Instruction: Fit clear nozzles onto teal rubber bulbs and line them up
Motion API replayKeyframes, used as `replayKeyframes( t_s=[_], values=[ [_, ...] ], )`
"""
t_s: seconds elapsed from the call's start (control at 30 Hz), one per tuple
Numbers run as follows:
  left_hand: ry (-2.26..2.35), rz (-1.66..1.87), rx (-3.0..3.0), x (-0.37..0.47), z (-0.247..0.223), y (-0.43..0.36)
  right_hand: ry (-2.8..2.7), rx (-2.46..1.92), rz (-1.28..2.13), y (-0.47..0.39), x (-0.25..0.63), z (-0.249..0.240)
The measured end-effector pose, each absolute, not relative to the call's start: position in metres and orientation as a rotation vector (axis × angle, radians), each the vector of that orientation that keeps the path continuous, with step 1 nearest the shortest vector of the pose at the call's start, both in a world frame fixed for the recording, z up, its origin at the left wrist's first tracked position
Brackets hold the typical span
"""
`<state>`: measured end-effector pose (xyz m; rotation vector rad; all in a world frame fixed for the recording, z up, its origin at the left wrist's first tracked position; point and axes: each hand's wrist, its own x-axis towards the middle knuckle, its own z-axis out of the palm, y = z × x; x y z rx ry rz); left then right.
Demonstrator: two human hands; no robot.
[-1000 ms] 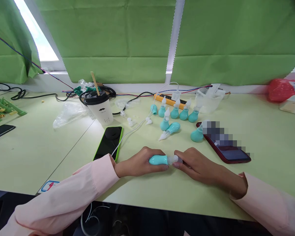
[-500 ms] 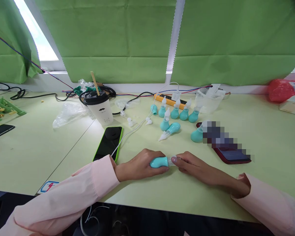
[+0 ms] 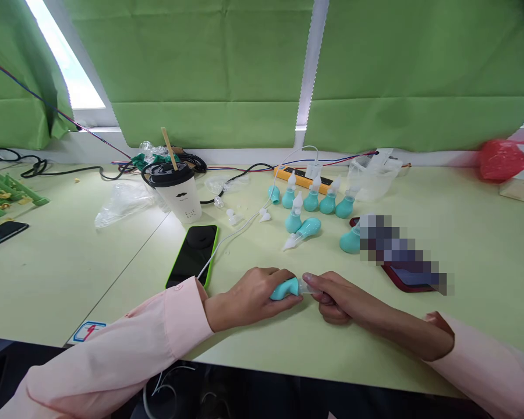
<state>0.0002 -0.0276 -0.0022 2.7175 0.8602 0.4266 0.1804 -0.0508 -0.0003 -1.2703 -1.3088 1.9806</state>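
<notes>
My left hand (image 3: 251,298) is wrapped round the teal bulb of a nasal aspirator (image 3: 285,289), which lies sideways just above the table and looks squeezed in the middle. Its clear nozzle (image 3: 306,287) points right, pinched between the thumb and curled fingers of my right hand (image 3: 338,295). Beyond my hands, another aspirator (image 3: 308,227) lies on its side, touching an upright one (image 3: 293,220). Several more teal aspirators (image 3: 311,200) stand in a row behind them. A bare teal bulb (image 3: 274,194) is at the row's left end, and another aspirator (image 3: 350,240) stands at the right.
A green-cased phone (image 3: 194,256) lies left of my hands, with a white cable across it. Behind it stands a lidded paper cup (image 3: 177,198). Small white tips (image 3: 233,217) lie mid-table. A dark red phone (image 3: 404,279), partly blurred, is at right. A yellow power strip (image 3: 297,178) sits at the back.
My right hand has curled its fingers under and shifted its pinch along the nozzle, leaving more of it showing. The bulb now looks more dented in my left hand.
</notes>
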Motion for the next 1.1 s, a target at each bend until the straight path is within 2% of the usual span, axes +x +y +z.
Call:
replayKeyframes(
  t_s=[0.3,0.37,0.5,0.77,0.93,1.1],
  values=[
    [0.900,0.495,3.020,0.002,-0.003,-0.034,-0.876,-1.319,2.286,-0.052,0.179,-0.003],
    [0.884,0.549,2.995,0.000,-0.003,-0.033,-0.897,-1.320,2.261,-0.051,0.179,-0.005],
    [0.858,0.635,2.853,-0.002,0.001,-0.031,-1.149,-1.265,1.995,-0.054,0.177,-0.007],
    [0.611,0.224,2.258,-0.002,0.017,-0.019,-1.810,-1.257,1.261,-0.063,0.177,-0.001],
    [0.565,0.168,2.005,-0.002,0.014,-0.020,-2.211,-1.180,0.791,-0.061,0.181,-0.005],
    [0.528,0.127,1.847,-0.003,0.014,-0.021,-2.387,-1.069,0.441,-0.059,0.184,-0.007]
  ],
)
